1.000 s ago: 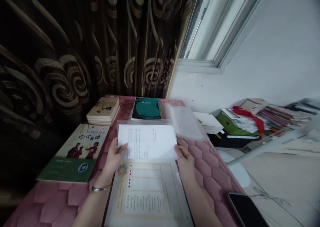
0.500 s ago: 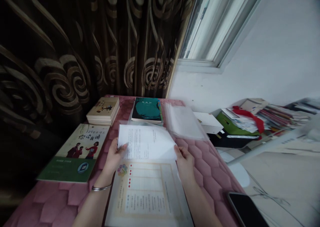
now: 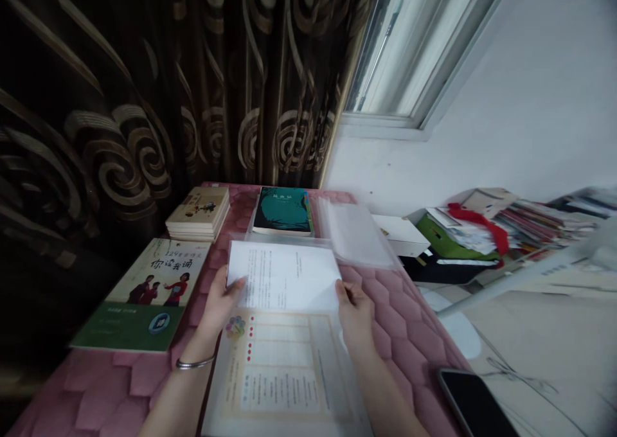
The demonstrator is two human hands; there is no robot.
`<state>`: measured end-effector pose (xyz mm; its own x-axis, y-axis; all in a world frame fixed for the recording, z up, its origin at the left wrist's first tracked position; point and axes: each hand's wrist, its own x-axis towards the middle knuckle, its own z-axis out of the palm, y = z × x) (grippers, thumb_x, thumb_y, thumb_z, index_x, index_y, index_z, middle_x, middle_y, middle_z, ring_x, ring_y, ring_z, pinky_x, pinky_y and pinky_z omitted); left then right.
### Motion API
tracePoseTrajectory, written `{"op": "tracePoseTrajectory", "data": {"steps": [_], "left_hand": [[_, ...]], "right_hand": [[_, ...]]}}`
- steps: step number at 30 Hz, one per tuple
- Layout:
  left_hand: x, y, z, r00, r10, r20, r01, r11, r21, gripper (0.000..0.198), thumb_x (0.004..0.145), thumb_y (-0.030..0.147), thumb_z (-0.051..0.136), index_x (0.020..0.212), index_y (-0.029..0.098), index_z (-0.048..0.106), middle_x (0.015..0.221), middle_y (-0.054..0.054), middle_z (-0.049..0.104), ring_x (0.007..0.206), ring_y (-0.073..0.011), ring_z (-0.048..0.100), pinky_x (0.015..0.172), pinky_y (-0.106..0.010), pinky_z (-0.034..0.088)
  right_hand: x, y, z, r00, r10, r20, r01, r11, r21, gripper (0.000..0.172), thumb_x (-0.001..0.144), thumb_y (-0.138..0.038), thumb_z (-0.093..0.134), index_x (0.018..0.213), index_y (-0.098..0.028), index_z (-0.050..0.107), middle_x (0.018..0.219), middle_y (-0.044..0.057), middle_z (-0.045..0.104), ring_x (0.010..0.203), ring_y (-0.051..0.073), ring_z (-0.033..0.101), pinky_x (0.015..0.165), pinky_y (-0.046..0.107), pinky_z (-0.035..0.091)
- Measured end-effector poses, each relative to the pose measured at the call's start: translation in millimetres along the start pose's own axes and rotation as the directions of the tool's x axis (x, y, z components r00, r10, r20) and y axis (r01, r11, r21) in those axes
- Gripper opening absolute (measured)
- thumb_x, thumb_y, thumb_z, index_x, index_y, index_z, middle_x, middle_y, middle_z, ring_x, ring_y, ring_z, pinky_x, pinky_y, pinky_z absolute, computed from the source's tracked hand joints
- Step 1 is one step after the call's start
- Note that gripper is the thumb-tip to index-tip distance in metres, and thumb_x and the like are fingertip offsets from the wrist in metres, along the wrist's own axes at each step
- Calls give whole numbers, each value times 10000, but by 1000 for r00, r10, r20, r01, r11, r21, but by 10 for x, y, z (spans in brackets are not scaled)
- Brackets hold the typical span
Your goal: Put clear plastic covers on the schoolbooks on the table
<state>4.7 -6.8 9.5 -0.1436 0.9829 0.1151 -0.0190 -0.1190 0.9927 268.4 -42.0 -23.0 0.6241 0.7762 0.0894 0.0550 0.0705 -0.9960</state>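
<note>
An open book (image 3: 284, 360) lies before me, turned sideways, with its far white page (image 3: 274, 276) nearest both hands. A clear plastic cover (image 3: 349, 398) seems to lie over the near, cream-bordered page, and a see-through edge shows beyond the far page. My left hand (image 3: 222, 299), a silver bangle on its wrist, grips the far page's left edge, thumb on top and fingers beneath. At the right edge my right hand (image 3: 355, 305) pinches the page, its fingers curled. How much plastic is caught in either grip is hidden.
A pink quilted tablecloth (image 3: 110, 385) covers the table. To the left are a green-and-white book (image 3: 144, 295) and a stack of small books (image 3: 200, 212). Beyond lie a teal book (image 3: 283, 212) and clear plastic covers (image 3: 354, 231). A phone (image 3: 475, 401) is at the right edge.
The far page's right corner, slanted and lifted before, now lies flatter and squarer. A clear plastic edge shows more plainly behind it. Both hands have stayed nearly in place.
</note>
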Motion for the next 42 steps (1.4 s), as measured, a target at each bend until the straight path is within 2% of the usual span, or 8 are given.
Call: {"op": "tracePoseTrajectory", "data": {"steps": [5,11,14,20,23,28,38,42], "left_hand": [[-1,7,2,1000,16,-8,-16,1000,21,291,636,339,749,864,195,638,796,-18,692,744,-186,628,672,-290,514],[-22,22,-3,1000,-14,-4,15,1000,20,294,646,329,735,888,193,636,798,-15,685,747,-181,620,691,-294,506],[-17,-10,-12,1000,-26,-3,26,1000,12,308,652,329,737,905,191,629,812,-19,689,753,-185,625,693,-297,507],[16,-86,-21,1000,15,11,-15,998,54,281,681,336,720,895,180,622,805,-12,679,752,-170,617,687,-271,498],[21,-96,-22,999,34,8,-34,997,68,289,692,352,713,903,178,618,813,-10,675,765,-170,616,689,-267,497],[26,-95,-21,999,18,29,-19,999,47,317,686,366,724,901,173,592,809,-9,673,738,-164,617,665,-264,499],[36,-132,-6,1000,24,0,-24,999,29,315,705,375,702,925,179,591,820,-6,671,733,-154,615,681,-269,502],[32,-118,4,999,45,-12,-44,997,56,271,702,359,694,880,181,593,799,-6,666,728,-155,605,680,-279,501]], "right_hand": [[14,26,5,999,49,-20,-50,998,-39,423,622,-606,685,652,-190,613,602,10,619,575,175,517,528,290,409],[6,-15,11,981,196,14,-196,978,72,376,561,-539,725,648,-202,582,583,-4,600,547,171,513,490,283,393],[-8,-45,16,989,147,-1,-146,984,104,404,568,-564,721,662,-191,599,624,5,615,592,171,527,537,284,414],[5,-29,-1,1000,24,-18,-24,1000,-8,470,614,-631,686,672,-167,637,651,22,626,633,175,527,589,296,426],[15,-12,-6,998,58,-22,-58,998,-2,466,596,-625,710,663,-170,630,636,12,617,618,170,527,570,288,423],[23,15,-1,987,162,1,-161,977,142,437,553,-564,774,709,-181,633,670,5,645,624,169,546,552,272,431],[22,6,-14,985,170,13,-168,962,216,406,566,-529,783,693,-174,632,640,-6,637,574,151,533,526,261,434],[36,-5,-15,990,137,-21,-134,983,123,390,552,-531,759,629,-181,606,578,-12,598,549,149,510,513,264,418]]}}
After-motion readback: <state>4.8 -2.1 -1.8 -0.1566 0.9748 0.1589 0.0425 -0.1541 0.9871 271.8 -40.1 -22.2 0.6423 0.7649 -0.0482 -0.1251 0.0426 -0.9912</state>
